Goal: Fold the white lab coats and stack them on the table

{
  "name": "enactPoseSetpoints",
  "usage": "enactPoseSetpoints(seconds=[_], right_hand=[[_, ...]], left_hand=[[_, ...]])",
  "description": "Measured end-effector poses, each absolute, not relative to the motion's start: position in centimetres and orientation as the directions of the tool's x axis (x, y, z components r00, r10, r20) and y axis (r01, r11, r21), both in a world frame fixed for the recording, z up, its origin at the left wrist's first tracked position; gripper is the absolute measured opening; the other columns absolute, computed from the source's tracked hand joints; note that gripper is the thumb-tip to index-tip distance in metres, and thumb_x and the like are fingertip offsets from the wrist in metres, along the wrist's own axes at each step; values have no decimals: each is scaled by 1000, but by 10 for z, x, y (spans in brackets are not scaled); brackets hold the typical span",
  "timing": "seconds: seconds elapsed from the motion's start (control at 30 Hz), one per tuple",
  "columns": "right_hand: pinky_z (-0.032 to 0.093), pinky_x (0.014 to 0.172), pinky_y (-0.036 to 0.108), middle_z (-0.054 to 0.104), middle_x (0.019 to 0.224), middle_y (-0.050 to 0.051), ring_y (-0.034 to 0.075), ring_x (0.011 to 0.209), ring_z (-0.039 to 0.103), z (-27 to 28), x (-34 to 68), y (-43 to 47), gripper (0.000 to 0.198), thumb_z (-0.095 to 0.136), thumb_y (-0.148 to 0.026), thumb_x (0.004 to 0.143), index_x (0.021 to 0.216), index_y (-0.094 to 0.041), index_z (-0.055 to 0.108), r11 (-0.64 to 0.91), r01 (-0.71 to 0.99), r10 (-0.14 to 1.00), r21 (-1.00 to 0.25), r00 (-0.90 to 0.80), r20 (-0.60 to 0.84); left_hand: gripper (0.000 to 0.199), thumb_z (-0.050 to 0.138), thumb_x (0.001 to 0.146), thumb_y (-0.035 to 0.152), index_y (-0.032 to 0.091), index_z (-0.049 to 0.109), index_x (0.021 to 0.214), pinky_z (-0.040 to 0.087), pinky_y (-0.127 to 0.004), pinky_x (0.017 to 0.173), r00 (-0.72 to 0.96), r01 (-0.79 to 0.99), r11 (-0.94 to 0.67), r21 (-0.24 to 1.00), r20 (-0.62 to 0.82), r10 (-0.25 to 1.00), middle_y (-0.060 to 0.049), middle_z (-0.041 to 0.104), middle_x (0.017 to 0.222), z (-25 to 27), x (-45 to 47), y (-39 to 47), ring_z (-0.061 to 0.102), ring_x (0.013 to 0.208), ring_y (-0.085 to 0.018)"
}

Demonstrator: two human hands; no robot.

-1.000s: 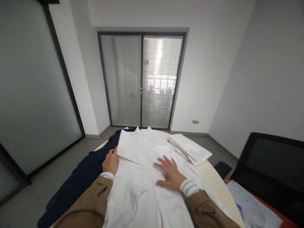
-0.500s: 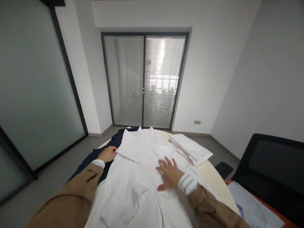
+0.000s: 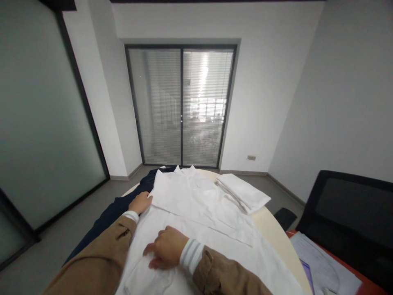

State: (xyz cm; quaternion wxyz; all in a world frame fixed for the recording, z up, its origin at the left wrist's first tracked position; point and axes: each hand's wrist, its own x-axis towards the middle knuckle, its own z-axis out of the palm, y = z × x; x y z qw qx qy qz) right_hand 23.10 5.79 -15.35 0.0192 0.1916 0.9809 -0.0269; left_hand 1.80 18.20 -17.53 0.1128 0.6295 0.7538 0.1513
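Note:
A white shirt (image 3: 211,246) lies spread over the round table, its collar toward the far edge. One part of it is folded across, making a long slanting edge. My left hand (image 3: 140,203) is at the left side of that folded part, its fingertips closed on the fabric edge. Nearer to me, my right hand (image 3: 168,248) is low over the shirt's left lower part. Its thumb and forefinger are apart with nothing seen between them; the other fingers curl under, partly hidden. Dark navy cloth (image 3: 115,213) lies along the left, beside the shirt.
A folded white garment (image 3: 242,192) rests at the table's (image 3: 272,227) right far side. To the right stands a black mesh chair (image 3: 353,213), with papers (image 3: 325,262) and a purple-edged object (image 3: 307,272) near it. A glass door with blinds (image 3: 181,106) is behind.
My right hand has moved left and nearer to me, its fingers going from spread to partly curled. The shirt's right side now lies flatter. My left hand keeps its place at the edge.

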Motion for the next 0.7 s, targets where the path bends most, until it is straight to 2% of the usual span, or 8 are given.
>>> enactPoseSetpoints(seconds=[0.1,0.2,0.27,0.33,0.4,0.47,0.57,0.7], right_hand=[[51,71,36,75,88,6,25,84,71,-155,221,60,34,55,-48,90,116,-27,62,910,410,404,-68,-911,-82],[52,70,36,74,92,7,24,83,71,-156,217,58,32,47,-43,94,117,-24,59,863,487,494,-131,-869,27],[52,75,36,73,100,7,24,90,69,-158,218,54,37,50,-42,93,125,-23,53,856,470,500,-215,-859,113],[51,84,38,70,112,8,26,102,65,-160,224,49,51,58,-47,89,133,-24,47,885,377,427,-273,-892,152],[44,99,45,64,126,9,28,119,57,-160,238,46,62,62,-52,85,138,-25,43,915,283,339,-289,-925,168],[30,111,53,52,143,9,31,134,43,-158,258,45,67,61,-56,85,143,-28,40,920,258,319,-295,-930,181],[17,115,62,33,157,9,37,144,25,-156,290,43,86,67,-64,76,149,-34,32,886,312,370,-343,-922,116],[12,112,69,22,161,9,40,147,14,-167,312,32,83,63,-65,80,151,-40,27,840,387,430,-382,-902,32]], left_hand=[[29,44,89,35,18,66,96,48,-32,80,-176,909,157,386,13,984,-13,72,107,-179,16,184,68,102,-27],[26,45,89,34,18,66,94,48,-31,81,-170,906,151,396,13,985,-13,72,104,-180,13,187,67,101,-27],[24,46,89,32,18,65,90,48,-30,81,-165,905,145,400,17,986,-12,72,102,-179,11,188,67,99,-26],[22,48,88,31,18,65,87,47,-29,80,-159,906,137,402,22,987,-11,72,100,-178,9,188,67,97,-25],[20,49,87,29,18,65,85,47,-28,78,-149,906,128,403,21,989,-9,73,97,-176,8,186,68,94,-24],[18,50,85,26,18,66,84,47,-26,76,-137,908,119,401,16,990,-8,73,94,-174,8,184,68,91,-23],[18,51,85,26,18,67,86,47,-25,76,-128,914,109,390,23,991,-6,73,94,-172,8,182,68,91,-21],[16,52,84,23,20,67,89,47,-27,79,-160,928,128,349,63,985,-7,73,100,-168,10,178,67,96,-23]])
